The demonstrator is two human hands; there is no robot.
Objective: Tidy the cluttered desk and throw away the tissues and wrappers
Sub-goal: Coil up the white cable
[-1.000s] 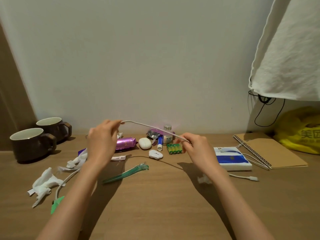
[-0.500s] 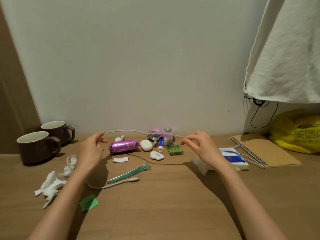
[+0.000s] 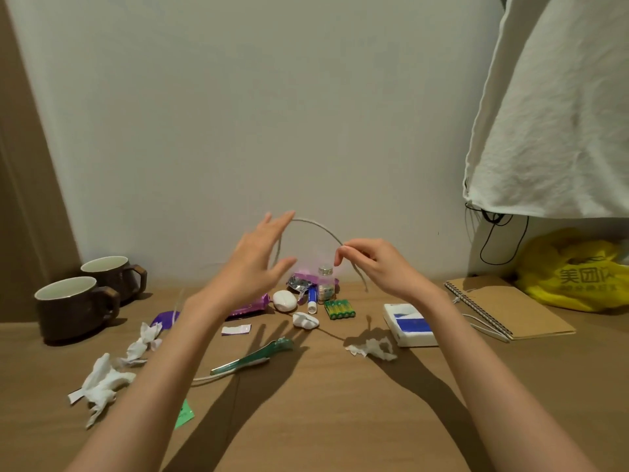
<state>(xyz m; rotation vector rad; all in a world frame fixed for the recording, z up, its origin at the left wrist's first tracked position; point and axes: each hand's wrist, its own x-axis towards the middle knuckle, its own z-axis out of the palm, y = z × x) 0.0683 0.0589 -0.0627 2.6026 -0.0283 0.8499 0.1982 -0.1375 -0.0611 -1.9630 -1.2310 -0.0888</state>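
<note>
Two hands (left (image 3: 253, 258) splayed, right (image 3: 372, 262) pinching cable (image 3: 320, 226))

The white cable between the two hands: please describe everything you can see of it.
The white cable is thin, pale and flexible, probably a charging cord. It arcs in the air above the desk, in front of the wall. The right hand pinches it between fingertips, and a short length hangs below that grip. The left hand is spread open with the cable looped by its fingers. Another stretch lies on the desk beside the green pen.

crumpled tissues (image 3: 102, 383) – white, left desk (image 3: 340, 420) | another crumpled tissue (image 3: 372, 349) – by tissue pack (image 3: 410, 325)
</note>
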